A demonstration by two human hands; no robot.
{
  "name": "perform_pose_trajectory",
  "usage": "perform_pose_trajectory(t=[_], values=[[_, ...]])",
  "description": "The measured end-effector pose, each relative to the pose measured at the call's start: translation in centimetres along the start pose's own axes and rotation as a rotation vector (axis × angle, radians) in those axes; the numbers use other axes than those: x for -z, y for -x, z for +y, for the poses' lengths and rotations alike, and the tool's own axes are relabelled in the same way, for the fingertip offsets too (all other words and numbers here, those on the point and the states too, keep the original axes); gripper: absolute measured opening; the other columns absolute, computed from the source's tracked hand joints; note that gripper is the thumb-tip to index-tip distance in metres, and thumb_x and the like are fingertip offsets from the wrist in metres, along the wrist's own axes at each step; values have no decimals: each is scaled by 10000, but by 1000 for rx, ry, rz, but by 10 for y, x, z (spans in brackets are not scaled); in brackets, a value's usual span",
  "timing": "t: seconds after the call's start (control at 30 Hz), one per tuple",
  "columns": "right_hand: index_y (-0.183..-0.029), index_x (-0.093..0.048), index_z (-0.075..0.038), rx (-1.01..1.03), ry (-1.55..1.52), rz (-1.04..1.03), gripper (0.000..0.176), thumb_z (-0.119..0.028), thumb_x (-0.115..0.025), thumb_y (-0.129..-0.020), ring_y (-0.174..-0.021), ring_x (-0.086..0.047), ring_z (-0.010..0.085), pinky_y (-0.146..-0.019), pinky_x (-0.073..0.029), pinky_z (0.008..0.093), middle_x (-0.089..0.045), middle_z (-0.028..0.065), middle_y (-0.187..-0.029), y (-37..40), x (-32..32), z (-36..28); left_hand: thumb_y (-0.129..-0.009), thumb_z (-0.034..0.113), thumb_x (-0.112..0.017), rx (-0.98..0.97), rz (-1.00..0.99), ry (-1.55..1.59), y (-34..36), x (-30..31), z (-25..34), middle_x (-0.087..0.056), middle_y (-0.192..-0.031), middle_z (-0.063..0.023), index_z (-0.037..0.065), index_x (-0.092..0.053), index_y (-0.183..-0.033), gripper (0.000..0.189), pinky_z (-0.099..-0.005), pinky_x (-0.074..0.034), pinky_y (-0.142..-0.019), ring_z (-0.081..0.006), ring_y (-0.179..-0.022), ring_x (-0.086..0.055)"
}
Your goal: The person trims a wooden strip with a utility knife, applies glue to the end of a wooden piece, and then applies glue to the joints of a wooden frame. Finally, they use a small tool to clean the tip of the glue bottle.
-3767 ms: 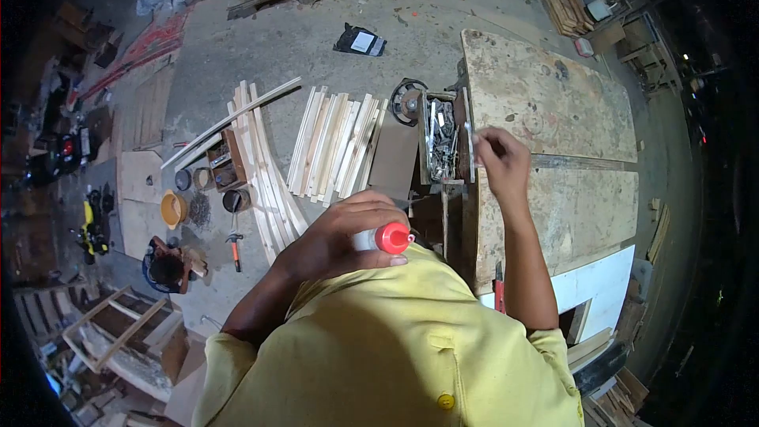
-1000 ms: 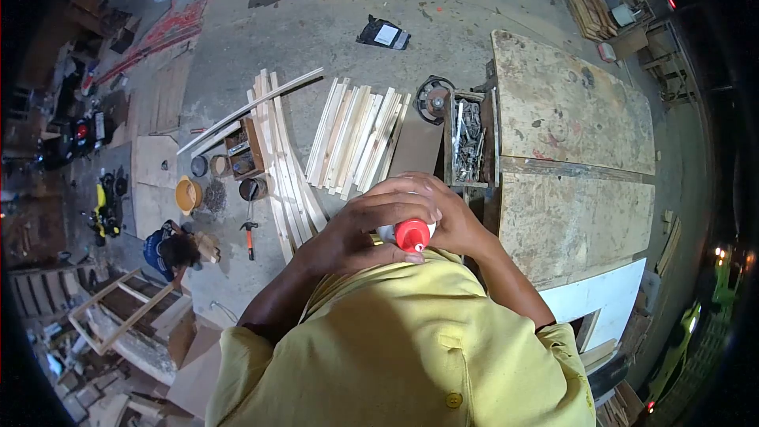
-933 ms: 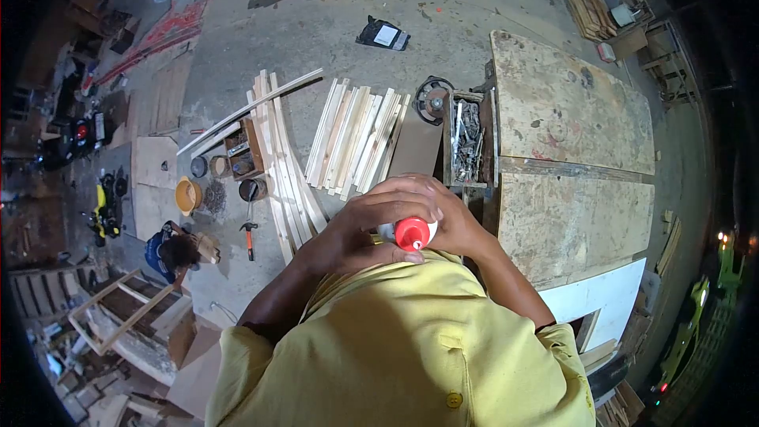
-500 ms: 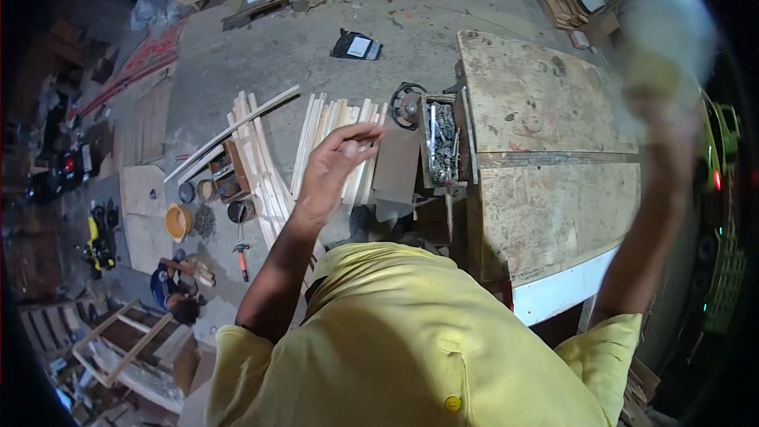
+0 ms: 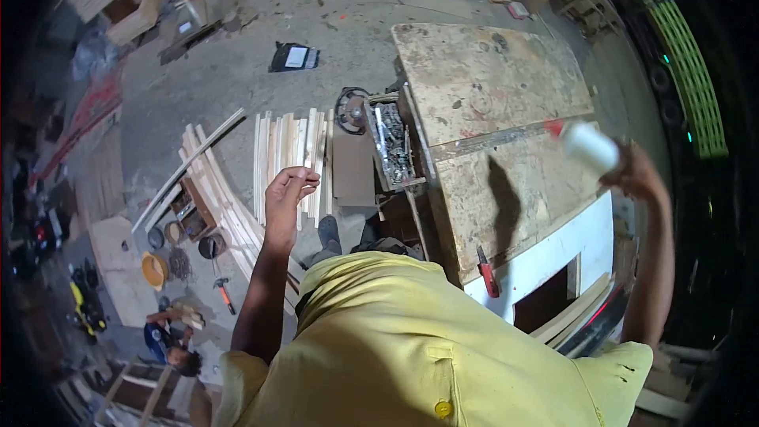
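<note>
My right hand (image 5: 635,173) is wrapped around the base of a white bottle (image 5: 591,149) with a red tip, blurred by motion. The bottle lies tilted in the air over the right part of the wooden worktable (image 5: 506,79), its red end pointing up and left. Thumb and fingertips meet in a pinch on my left hand (image 5: 288,198), which hovers above the light wood strips (image 5: 286,140) on the floor. Whether anything small is between those fingers cannot be made out. A red-handled tool (image 5: 487,273) lies at the table's near edge.
An open box of metal hardware (image 5: 393,142) stands against the table's left side, beside a brown board (image 5: 353,170). More long strips (image 5: 225,190), an orange bowl (image 5: 155,270) and a hammer (image 5: 224,296) lie leftward. Another person (image 5: 170,344) crouches at lower left.
My right hand has come down from high on the right, bringing the bottle over the table. My left hand's fingers have closed into a pinch. The view has shifted to the right.
</note>
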State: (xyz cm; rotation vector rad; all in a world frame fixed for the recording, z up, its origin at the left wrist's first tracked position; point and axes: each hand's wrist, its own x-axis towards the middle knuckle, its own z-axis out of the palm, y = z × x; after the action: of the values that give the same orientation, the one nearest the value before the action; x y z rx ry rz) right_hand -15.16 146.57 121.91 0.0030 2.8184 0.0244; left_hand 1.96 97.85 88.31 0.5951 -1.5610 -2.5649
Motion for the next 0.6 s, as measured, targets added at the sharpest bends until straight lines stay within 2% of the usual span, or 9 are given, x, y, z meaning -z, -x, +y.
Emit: perform_pose_trajectory(t=[0.1,0.13,0.2,0.27,0.3,0.33,0.4,0.53,0.6], values=[[-1399,-460,-11,307,-406,505,700,-157,-775,-792,-966,-625,177,-824,-520,307,-625,94,-1129,36,80,56,-1002,225,-545,-1,-60,-110,-15,-20,8,-679,-976,-88,22,-625,-1039,221,-293,-497,-867,-158,-923,-644],[-1379,-492,-19,262,-364,604,580,-176,-717,-868,-980,-625,178,-862,-508,317,-629,95,-1137,55,111,65,-1002,225,-545,-14,-86,-108,-20,-25,9,-679,-976,-88,22,-625,-1039,221,-293,-497,-867,-158,-923,-644],[-1357,-520,-44,200,-79,1133,535,-218,-697,-883,-993,-627,181,-893,-496,347,-650,84,-1119,90,126,50,-998,216,-552,-23,-92,-116,-27,-34,9,-688,-937,-74,23,-641,-1020,214,-291,-488,-854,-148,-909,-645],[-1321,-543,-36,149,-598,987,562,-249,-726,-834,-980,-633,192,-885,-505,362,-659,115,-1130,81,70,58,-997,213,-556,-22,-133,-108,-29,-40,5,-689,-934,-76,18,-640,-1022,214,-284,-493,-841,-144,-891,-645],[-1078,-640,8,-64,-50,875,393,-198,-756,-765,-863,-646,229,-791,-516,396,-683,133,-984,70,35,49,-997,209,-558,-20,-132,-95,-30,-42,4,-689,-937,-78,16,-640,-1024,211,-278,-495,-833,-142,-883,-645],[-995,-674,11,-283,17,419,417,-175,-818,-651,-817,-666,281,-765,-527,429,-695,160,-878,60,-5,66,-996,205,-561,-16,-135,-87,-29,-42,3,-690,-940,-81,15,-639,-1026,208,-273,-498,-825,-140,-875,-645],[-1059,-701,-23,-161,169,-28,564,-135,-882,-537,-866,-687,264,-827,-541,388,-718,161,-948,56,-73,103,-996,196,-560,-13,-134,-110,-28,-38,-6,-688,-937,-82,10,-638,-1015,202,-266,-501,-815,-140,-870,-644],[-1165,-631,-26,-277,-238,32,662,-100,-864,-550,-901,-683,248,-839,-545,385,-710,113,-942,84,-87,123,-996,199,-560,45,-128,-158,-15,-32,-17,-687,-930,-73,22,-641,-993,195,-262,-502,-807,-135,-864,-643],[-1164,-628,-26,-60,-372,233,685,-160,-882,-542,-922,-663,218,-858,-522,355,-693,119,-989,93,-79,164,-995,200,-560,69,-149,-191,-12,-39,-20,-687,-928,-69,28,-644,-985,191,-261,-502,-804,-132,-862,-642]])
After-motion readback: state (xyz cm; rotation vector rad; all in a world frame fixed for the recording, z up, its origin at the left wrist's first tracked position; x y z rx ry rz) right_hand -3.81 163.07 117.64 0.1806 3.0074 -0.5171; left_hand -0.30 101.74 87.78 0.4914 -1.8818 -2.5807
